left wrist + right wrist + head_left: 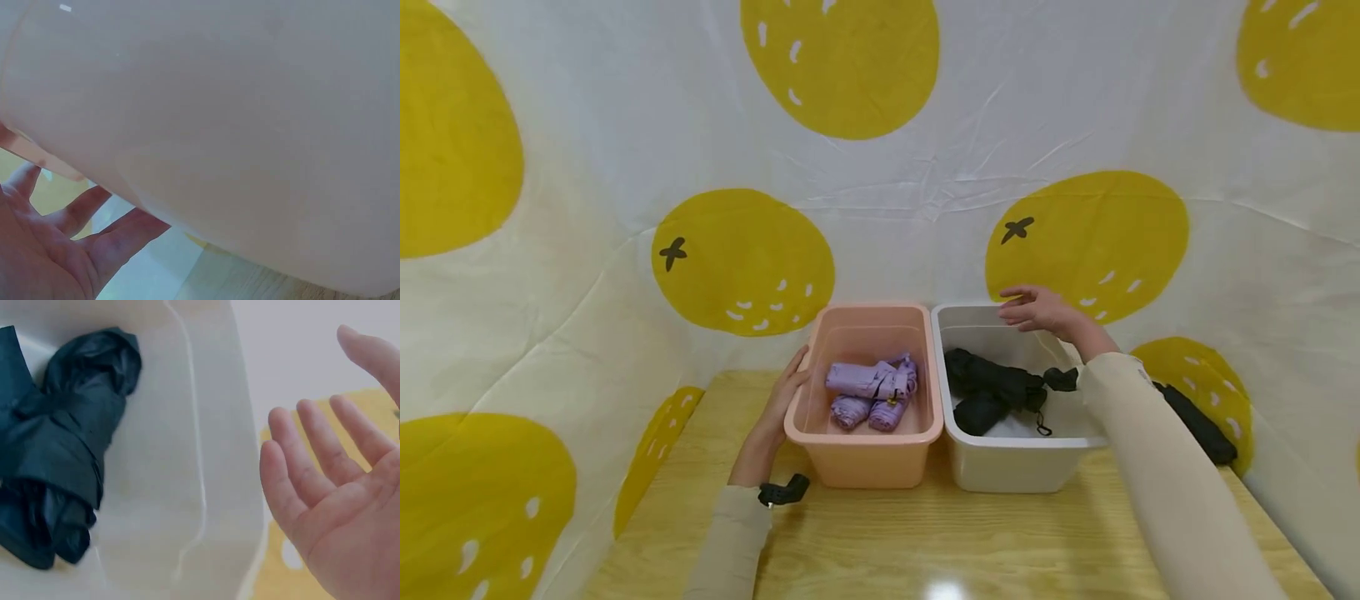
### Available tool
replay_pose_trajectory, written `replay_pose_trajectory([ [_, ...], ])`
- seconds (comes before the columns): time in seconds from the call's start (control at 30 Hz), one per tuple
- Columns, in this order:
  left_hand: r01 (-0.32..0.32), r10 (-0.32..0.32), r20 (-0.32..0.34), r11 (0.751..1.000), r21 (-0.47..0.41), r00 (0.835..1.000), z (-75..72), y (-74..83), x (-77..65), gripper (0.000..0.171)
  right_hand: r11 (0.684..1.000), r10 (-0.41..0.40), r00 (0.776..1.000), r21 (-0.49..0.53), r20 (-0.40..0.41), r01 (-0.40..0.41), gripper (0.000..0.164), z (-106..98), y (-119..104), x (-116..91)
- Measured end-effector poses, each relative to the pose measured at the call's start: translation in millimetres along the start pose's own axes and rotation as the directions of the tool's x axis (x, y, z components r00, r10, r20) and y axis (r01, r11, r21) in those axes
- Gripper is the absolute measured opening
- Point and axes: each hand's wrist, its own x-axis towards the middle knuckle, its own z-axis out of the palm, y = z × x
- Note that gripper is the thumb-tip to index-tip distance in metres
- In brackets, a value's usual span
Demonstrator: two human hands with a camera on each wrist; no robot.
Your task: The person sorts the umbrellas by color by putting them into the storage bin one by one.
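Observation:
In the head view, my left hand (pixel 782 398) rests against the left side of a pink plastic bin (pixel 865 462). The left wrist view shows the fingers (pixel 128 234) spread and fairly straight along the bin's outer wall (pixel 250 137). Inside that bin lie three folded purple umbrellas (pixel 859 379), one across the other two. Over the far right corner of a white bin (pixel 1011 467), my right hand (pixel 1037 310) is raised with nothing in it, its fingers (pixel 315 444) loosely extended. Folded black umbrellas (pixel 996 379) lie in this bin, partly overlapping.
The bins stand side by side on a wooden table (pixel 880 542). Another long black folded item (pixel 1198 425) lies at the right, partly behind my right forearm. A white cloth with yellow fruit shapes (pixel 917 200) hangs behind and around the table.

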Motion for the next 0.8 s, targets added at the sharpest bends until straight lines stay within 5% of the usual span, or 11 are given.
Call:
replay_pose_trajectory([
  [0.33,-0.016,0.016,0.001,1.000,0.003,1.000,-9.2,2.0,-1.4,0.060,0.983,0.041,0.997,0.179,-0.068,-0.028,0.070,-34.6,5.1,-24.4],
  [0.8,0.019,-0.019,-0.013,1.000,0.001,1.000,-9.0,4.5,-2.1,0.061,0.995,0.101,0.978,0.003,-0.181,-0.102,0.075,-71.6,69.6,-67.8],
])
